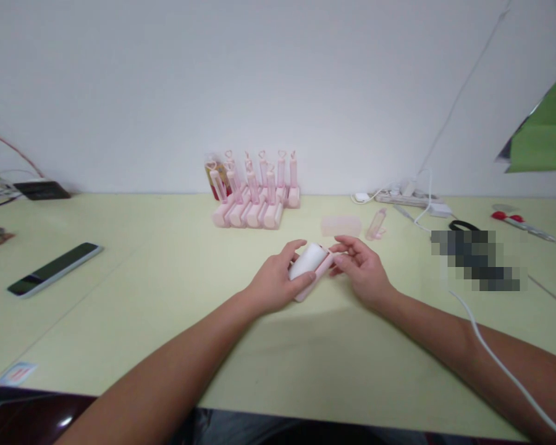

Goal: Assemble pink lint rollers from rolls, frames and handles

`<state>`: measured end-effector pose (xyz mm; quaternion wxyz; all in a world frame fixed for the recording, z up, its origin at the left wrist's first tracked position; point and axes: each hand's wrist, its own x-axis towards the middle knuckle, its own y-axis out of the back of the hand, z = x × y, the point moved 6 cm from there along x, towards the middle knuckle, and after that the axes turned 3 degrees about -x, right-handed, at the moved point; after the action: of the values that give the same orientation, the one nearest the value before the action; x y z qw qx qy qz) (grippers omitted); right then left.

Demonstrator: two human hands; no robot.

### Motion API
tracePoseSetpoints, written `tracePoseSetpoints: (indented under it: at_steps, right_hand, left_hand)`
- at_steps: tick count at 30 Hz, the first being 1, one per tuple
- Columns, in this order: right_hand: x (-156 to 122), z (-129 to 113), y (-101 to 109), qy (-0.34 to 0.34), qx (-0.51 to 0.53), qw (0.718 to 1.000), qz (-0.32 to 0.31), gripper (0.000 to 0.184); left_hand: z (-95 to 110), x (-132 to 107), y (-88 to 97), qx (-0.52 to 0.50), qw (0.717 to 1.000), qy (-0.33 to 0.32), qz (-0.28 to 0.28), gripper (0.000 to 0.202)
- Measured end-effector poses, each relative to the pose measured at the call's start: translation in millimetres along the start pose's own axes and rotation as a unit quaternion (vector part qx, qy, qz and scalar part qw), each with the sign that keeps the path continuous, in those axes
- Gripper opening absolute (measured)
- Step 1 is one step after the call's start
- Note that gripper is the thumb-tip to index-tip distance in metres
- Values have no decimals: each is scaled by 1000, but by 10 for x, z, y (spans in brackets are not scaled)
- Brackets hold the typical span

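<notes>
My left hand (pixel 278 278) is wrapped round a white cylinder (pixel 307 261) and a long pale pink casing (pixel 315 278) that lies along its right side. Both tilt up toward the right, above the table. At the casing's upper end, the thumb and fingers of my right hand (pixel 364 269) pinch its edge; the exact contact is partly hidden. Just beyond my hands lie a pale pink translucent block (pixel 341 225) and a small clear pink tube (pixel 377 224). Farther back, several pink blocks (pixel 254 215) stand in rows with upright clear tubes topped by loops.
A dark-screened phone-like device (pixel 55 269) lies at left. On the right are a power strip (pixel 405 199) with white cables, a pixelated dark object (pixel 477 259) and a red-ended tool (pixel 521 222). A white cable (pixel 491 361) crosses over my right forearm. The wall (pixel 278 93) bounds the table's back.
</notes>
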<state>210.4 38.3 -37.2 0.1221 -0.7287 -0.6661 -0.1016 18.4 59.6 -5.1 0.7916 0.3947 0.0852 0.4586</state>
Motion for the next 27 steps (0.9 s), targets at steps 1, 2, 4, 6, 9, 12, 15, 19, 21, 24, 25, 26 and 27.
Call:
tracePoseSetpoints:
  at_steps: [1, 2, 4, 6, 9, 12, 15, 19, 21, 24, 25, 26, 27]
  right_hand:
    - [43, -67, 111, 38, -51, 997, 44, 38]
    - [86, -147, 239, 80, -111, 986, 93, 34]
    - [162, -308, 503, 156, -245, 938, 190, 34]
    - [261, -375, 720, 190, -350, 888, 228, 39]
    - [428, -279, 934, 198, -494, 821, 207, 45]
    - [563, -11, 1095, 144, -556, 800, 171, 52]
    - [630, 184, 1150, 120, -579, 794, 139, 57]
    - [648, 209, 1177, 117, -563, 806, 142, 55]
    - [626, 120, 1185, 141, -531, 818, 170, 51]
    - [550, -59, 1189, 182, -424, 855, 236, 48]
    - [525, -99, 1171, 183, -366, 879, 246, 49]
    - [505, -121, 1131, 172, -298, 907, 242, 50]
    - [491, -125, 1064, 149, -222, 938, 223, 50]
  left_hand:
    - [-31, 7, 8, 0, 1000, 9, 3, 67]
    - [-60, 13, 18, -1, 1000, 18, 8, 67]
    - [-109, 23, 36, -4, 999, 35, 19, 67]
    - [-143, 29, 46, -6, 998, 54, 28, 66]
    - [-172, 33, 48, -3, 996, 80, 29, 61]
    - [-175, 36, 49, 17, 996, 91, 22, 53]
    - [-173, 34, 46, 50, 994, 93, 10, 52]
    - [-163, 26, 11, 85, 992, 90, -16, 48]
    - [-154, 22, -1, 95, 992, 85, -20, 45]
    - [-148, 23, -18, 107, 991, 79, -27, 44]
    - [-149, 26, -24, 109, 990, 78, -32, 44]
    - [-152, 29, -28, 112, 990, 76, -35, 44]
    - [-153, 33, -28, 116, 990, 74, -35, 44]
